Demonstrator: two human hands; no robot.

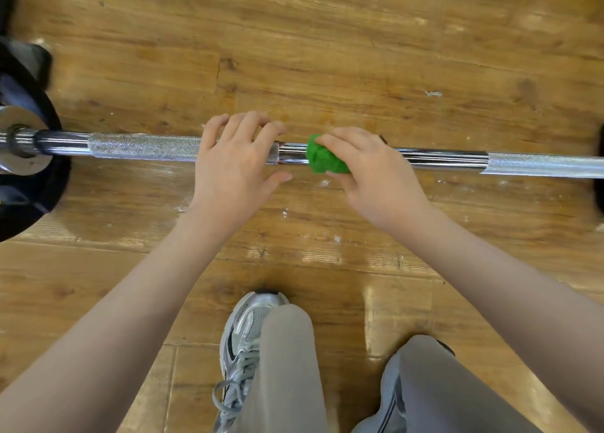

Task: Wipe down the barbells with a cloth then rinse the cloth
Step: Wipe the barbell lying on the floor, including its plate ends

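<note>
Wrapped around the smooth middle of the barbell (441, 158) on the wooden floor (327, 56), the right hand (376, 174) clamps a bunched green cloth (323, 158). Beside it the left hand (235, 158) rests on the knurling with loosely curved fingers. Such a light hold could let the bar roll, and the small wad might slip off, missing patches.

One long chrome steel barbell (137, 146) is lying across the wooden plank floor (327, 40). One crumpled green cloth (323, 158) is sitting on it. One black weight plate (29, 184) is showing at left. Two bare hands, left (233, 167) and right (376, 174), and two grey mesh sneakers, left (243, 344) and right (392, 396), are showing near.
</note>
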